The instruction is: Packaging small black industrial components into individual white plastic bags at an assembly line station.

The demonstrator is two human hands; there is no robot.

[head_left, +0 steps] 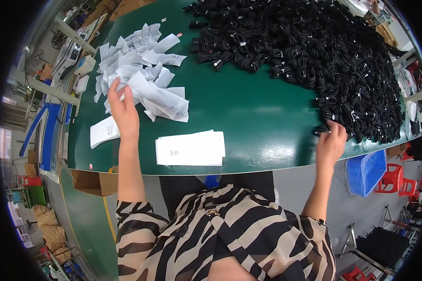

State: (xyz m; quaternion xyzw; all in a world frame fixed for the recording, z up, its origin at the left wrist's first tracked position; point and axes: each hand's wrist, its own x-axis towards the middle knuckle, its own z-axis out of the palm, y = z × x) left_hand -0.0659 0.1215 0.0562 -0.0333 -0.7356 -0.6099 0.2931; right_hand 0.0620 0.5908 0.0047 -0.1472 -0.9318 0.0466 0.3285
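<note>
My left hand point(123, 112) is over the near edge of a heap of filled white paper bags point(140, 61), its thumb and fingers apart. A larger white bag point(160, 99) lies on the heap just right of it. At the right, my right hand point(332, 143) has its fingers bent round a coiled black cable point(320, 130) at the near edge of a big pile of black cable coils point(309, 51). Part of that coil is hidden by the fingers. In front of me lies a flat stack of white paper bags point(190, 149).
A second small stack of white bags point(104, 132) lies by my left forearm. The green table point(262, 112) has its near edge close to my waist. A blue bin point(366, 173) and red stools point(390, 178) stand on the floor at the right. A cardboard box point(94, 182) sits below the table's left side.
</note>
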